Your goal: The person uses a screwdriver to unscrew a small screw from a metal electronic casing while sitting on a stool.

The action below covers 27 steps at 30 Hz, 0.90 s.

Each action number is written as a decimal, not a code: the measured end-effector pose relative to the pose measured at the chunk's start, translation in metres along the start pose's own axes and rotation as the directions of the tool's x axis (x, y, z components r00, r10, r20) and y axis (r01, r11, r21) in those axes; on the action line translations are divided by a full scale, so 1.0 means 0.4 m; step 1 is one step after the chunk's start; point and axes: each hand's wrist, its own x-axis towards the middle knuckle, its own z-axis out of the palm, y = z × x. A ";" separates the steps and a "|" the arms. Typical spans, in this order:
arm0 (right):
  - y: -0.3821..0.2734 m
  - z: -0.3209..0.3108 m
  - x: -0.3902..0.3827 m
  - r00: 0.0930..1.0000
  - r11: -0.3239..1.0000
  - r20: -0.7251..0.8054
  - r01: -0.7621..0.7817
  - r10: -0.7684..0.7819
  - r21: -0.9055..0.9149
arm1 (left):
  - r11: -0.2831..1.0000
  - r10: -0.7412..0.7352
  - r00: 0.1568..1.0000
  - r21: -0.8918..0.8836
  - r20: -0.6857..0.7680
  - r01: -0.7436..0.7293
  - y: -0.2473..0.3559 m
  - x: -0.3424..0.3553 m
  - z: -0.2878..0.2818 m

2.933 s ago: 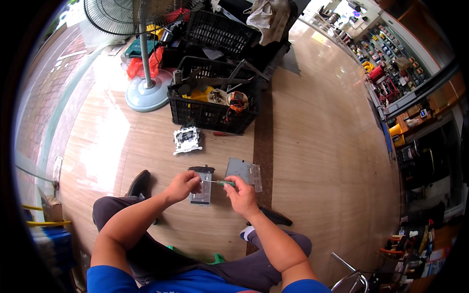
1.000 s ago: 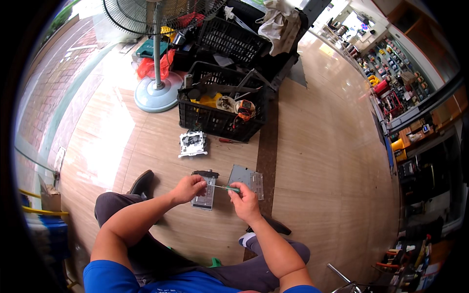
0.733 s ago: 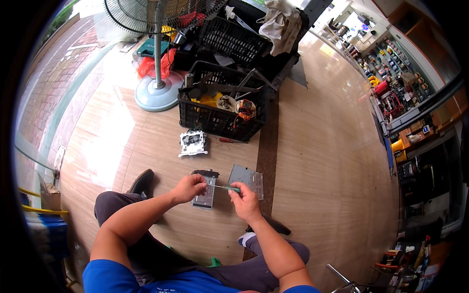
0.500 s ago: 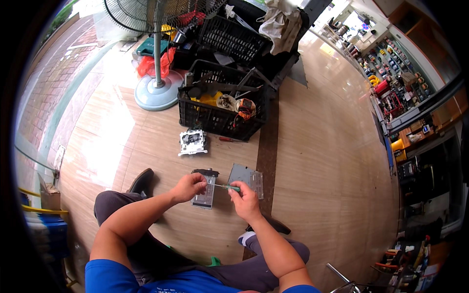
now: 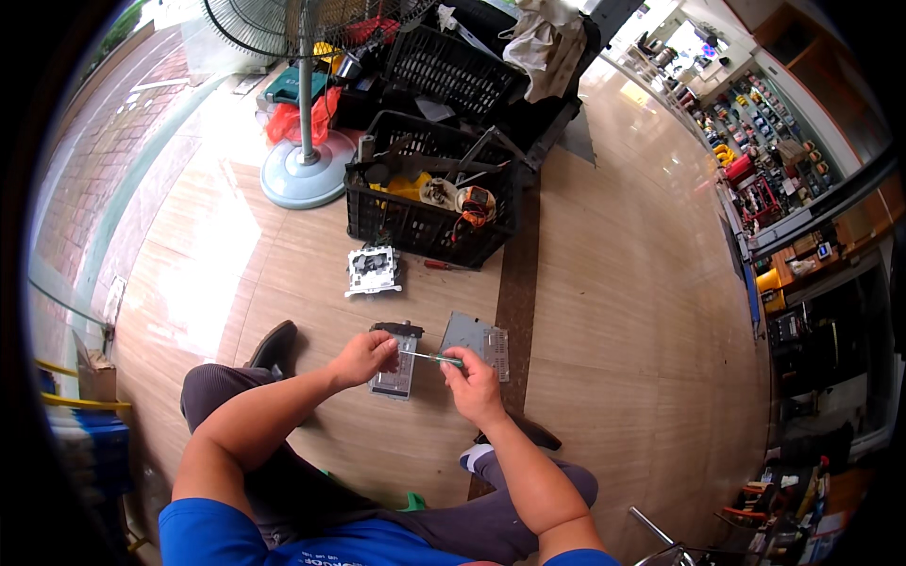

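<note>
My right hand [image 5: 475, 389] grips a screwdriver [image 5: 451, 361] by its green handle, the shaft pointing left. Beside the tip my left hand [image 5: 366, 358] is closed in a pinch; what its fingers hold, if anything, is too small to make out. Both hands are above a silver metal box-shaped unit [image 5: 393, 383] with a black end, lying on the floor between my feet. To its right lies a grey sheet-metal cover [image 5: 464, 331] with a perforated edge, partly behind my right hand. Farther off sits a white-framed mechanism [image 5: 372, 271] with dark parts.
A black plastic crate [image 5: 415, 231] full of tools and parts stands ahead, with a red-handled screwdriver [image 5: 437, 265] on the floor before it. A fan's round base [image 5: 300, 179] is at its left. Shelves of goods [image 5: 755, 118] line the far right.
Hardly anything differs. My left hand has shifted very slightly, and the screwdriver stays in my right hand near it.
</note>
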 end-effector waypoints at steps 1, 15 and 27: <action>0.000 0.002 0.000 1.000 1.000 -0.018 0.022 -0.022 0.004 | 1.000 0.002 1.000 0.005 -0.001 -0.002 0.000 0.000 0.000; 0.003 0.005 -0.002 1.000 0.999 -0.003 -0.024 0.024 0.023 | 0.999 0.017 0.999 0.042 0.029 -0.018 0.002 -0.002 0.003; -0.004 0.000 -0.003 1.000 0.999 0.007 -0.024 0.024 0.027 | 1.000 0.011 1.000 0.000 -0.002 -0.011 0.009 -0.004 0.002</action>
